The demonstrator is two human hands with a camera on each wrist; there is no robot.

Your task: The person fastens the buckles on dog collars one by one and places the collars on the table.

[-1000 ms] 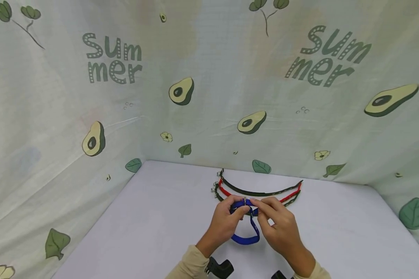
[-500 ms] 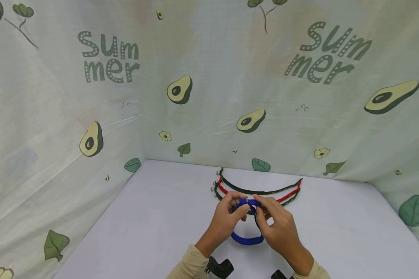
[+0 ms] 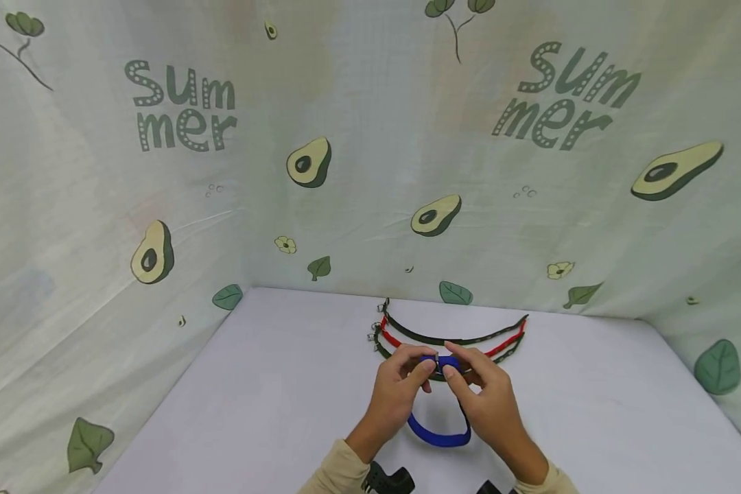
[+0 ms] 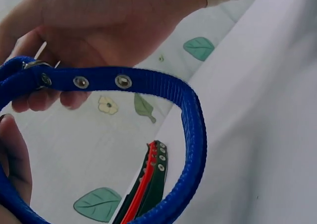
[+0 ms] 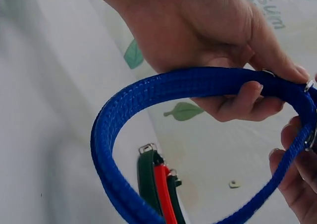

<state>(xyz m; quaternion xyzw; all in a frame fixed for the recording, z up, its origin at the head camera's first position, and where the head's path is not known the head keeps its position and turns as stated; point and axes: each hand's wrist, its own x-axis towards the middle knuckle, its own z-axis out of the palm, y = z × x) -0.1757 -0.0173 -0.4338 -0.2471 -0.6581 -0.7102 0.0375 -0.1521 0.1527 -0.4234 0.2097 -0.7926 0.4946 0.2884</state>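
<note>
A blue collar (image 3: 440,439) with metal eyelets is held up over the table, its loop hanging below both hands. My left hand (image 3: 390,394) pinches it beside the metal buckle (image 5: 309,86). My right hand (image 3: 490,401) grips the band just to the right, thumb and forefinger on it. In the left wrist view the right hand (image 4: 104,30) lies behind the strap, where eyelets (image 4: 80,82) show. In the right wrist view the left hand (image 5: 183,30) has its fingers under the band and its thumb at the buckle. The right fingers partly cover the strap's end.
Behind the hands a dark green collar (image 3: 429,339), a red collar (image 3: 497,349) and another dark green collar (image 3: 511,351) lie curved on the white table (image 3: 272,412), buckles to the left. A printed cloth (image 3: 358,103) hangs behind. Black wrist devices (image 3: 392,479) sit at the sleeves.
The right thumb and fingers have shifted onto the band close to the buckle. The blue loop has opened wider and hangs slightly lower. The head view has shifted a little.
</note>
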